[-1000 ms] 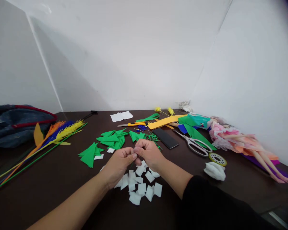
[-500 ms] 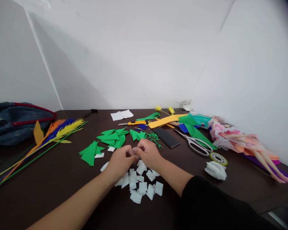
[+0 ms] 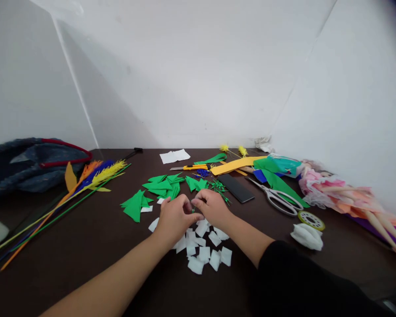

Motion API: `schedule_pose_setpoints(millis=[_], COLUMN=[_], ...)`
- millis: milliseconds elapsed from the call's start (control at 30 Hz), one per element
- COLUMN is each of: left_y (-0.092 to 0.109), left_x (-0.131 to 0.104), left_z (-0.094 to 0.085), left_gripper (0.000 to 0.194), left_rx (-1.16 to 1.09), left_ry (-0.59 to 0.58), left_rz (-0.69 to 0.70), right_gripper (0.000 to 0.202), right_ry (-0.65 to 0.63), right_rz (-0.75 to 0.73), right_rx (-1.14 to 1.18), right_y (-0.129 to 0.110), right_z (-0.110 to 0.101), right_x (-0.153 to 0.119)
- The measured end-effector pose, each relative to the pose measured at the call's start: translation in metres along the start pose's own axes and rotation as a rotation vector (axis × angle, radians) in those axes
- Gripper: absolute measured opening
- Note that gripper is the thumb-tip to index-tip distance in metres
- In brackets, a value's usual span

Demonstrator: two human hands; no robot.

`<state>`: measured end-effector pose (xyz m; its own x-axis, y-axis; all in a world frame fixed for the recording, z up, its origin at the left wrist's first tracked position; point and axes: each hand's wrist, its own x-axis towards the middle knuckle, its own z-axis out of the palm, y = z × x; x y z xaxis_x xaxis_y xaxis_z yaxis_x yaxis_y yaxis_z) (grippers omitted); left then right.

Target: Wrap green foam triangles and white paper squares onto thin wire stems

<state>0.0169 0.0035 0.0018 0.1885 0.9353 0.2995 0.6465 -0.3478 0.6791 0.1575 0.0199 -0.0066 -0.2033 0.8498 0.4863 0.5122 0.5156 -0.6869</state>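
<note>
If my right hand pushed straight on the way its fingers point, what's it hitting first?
Probably the left hand, right beside the right hand's fingertips, though depth there is hard to judge.

A plain black cloth sleeve covers the right arm from the near edge of the view to partway along it, its hem gently curved, its surface dull. The left forearm, left hand and right hand are bare.
</note>
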Motion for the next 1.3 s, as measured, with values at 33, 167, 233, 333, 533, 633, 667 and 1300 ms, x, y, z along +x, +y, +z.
schedule_pose_setpoints(millis=[33,167,233,333,533,633,667,1300], left_y=[-0.001,-0.004,-0.006,-0.009,-0.012,-0.011,-0.011,-0.003], left_x=[0.000,0.000,0.000,0.000,0.001,0.001,0.002,-0.003], left_z=[-0.002,-0.013,-0.015,-0.013,-0.005,-0.003,-0.002,-0.009], left_gripper=[0.023,0.032,0.035,0.029,0.015,0.012,0.012,0.018], left_rx=[-0.111,-0.487,-0.539,-0.558,-0.581,-0.556,-0.508,-0.628], left_ry=[-0.067,-0.315,-0.356,-0.357,-0.288,-0.232,-0.202,-0.186], left_rz=[-0.026,-0.073,-0.084,-0.107,-0.120,-0.117,-0.119,-0.161], right_gripper=[0.018,0.017,0.017,0.016,0.018,0.019,0.020,0.013], right_ry=[0.000,0.007,0.007,0.005,0.027,0.029,0.025,-0.136], right_rz=[0.006,0.034,0.036,0.028,-0.064,-0.120,-0.132,0.161], right_rx=[0.003,0.026,0.038,0.051,-0.041,-0.117,-0.141,0.818], right_y=[0.000,-0.002,-0.002,-0.001,0.002,0.001,0.001,0.006], right_z=[-0.001,-0.002,-0.002,-0.001,0.004,0.007,0.008,0.012], right_x=[0.000,0.001,0.001,0.001,0.001,0.000,0.000,-0.003])
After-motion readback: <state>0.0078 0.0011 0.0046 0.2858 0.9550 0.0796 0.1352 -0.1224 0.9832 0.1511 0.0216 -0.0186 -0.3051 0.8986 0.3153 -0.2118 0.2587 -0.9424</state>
